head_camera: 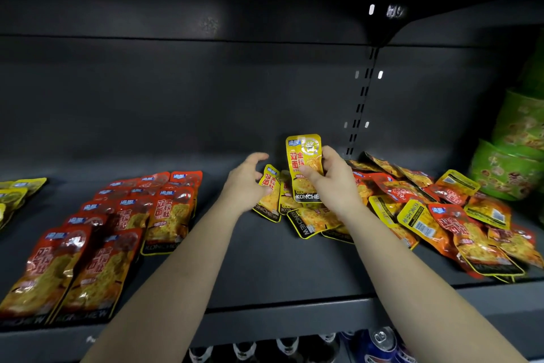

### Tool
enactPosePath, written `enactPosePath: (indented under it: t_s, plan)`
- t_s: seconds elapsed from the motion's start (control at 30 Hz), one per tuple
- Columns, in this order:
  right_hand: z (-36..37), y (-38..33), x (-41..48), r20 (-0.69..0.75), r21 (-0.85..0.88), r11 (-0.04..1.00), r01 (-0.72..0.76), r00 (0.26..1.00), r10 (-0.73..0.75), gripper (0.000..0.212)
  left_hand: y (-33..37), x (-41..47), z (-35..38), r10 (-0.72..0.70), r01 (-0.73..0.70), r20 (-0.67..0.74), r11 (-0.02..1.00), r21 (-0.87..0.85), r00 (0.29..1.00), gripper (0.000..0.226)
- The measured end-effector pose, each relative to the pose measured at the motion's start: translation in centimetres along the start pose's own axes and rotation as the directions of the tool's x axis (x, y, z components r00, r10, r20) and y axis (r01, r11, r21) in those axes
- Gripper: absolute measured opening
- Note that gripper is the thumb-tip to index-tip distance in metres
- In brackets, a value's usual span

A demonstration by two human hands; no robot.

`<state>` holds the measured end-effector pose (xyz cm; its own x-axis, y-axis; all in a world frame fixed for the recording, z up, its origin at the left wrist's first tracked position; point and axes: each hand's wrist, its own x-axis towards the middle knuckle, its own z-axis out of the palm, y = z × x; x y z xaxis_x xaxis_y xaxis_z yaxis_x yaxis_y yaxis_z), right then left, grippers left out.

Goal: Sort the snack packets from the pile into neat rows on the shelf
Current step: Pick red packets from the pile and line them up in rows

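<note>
At the far left lie a few sorted yellow packets (17, 194), then the red packet rows (117, 230), overlapping tidily on the shelf (265, 268). The left hand (245, 183), fingers curved and apart, is against a tilted yellow packet (269, 186); I cannot tell whether it grips it. The right hand (329, 177) pinches an upright yellow packet (304, 165) between thumb and fingers, above the mixed pile (426, 209). That glossy film could slip from the pinch. A forearm carrying it left might scuff the red rows. The pile's front packets lie close to the shelf edge and could slide off.
</note>
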<state>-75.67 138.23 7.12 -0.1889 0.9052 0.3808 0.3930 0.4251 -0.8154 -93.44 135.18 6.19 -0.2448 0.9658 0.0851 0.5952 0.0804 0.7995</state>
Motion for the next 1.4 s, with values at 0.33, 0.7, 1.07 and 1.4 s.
enactPosePath:
  t_s: [0.33, 0.7, 1.07, 1.4]
  plan:
    - [0.6, -3.1, 0.8, -0.036, -0.294, 0.942, 0.164, 0.983, -0.182, 0.028, 2.0, -2.0, -3.2, 0.061, -0.082, 0.066, 0.912, 0.402, 0.996, 0.047]
    - [10.2, -10.7, 1.2, -0.085, -0.187, 0.973, 0.133, 0.985, -0.151, 0.020, -0.8, -5.9, -16.2, 0.332, -0.134, -0.248, 0.802, 0.582, 0.910, 0.041]
    - [25.4, -19.4, -0.4, 0.055, -0.151, 0.967, 0.204, 0.979, -0.198, 0.021, -12.9, -6.3, -31.8, 0.330, -0.045, -0.415, 0.825, 0.564, 0.848, 0.024]
    - [33.8, -23.4, -3.1, 0.149, -0.146, 0.981, 0.128, 0.983, -0.106, 0.025, -22.1, -6.1, -38.2, 0.371, -0.023, -0.406, 0.762, 0.647, 0.835, 0.031]
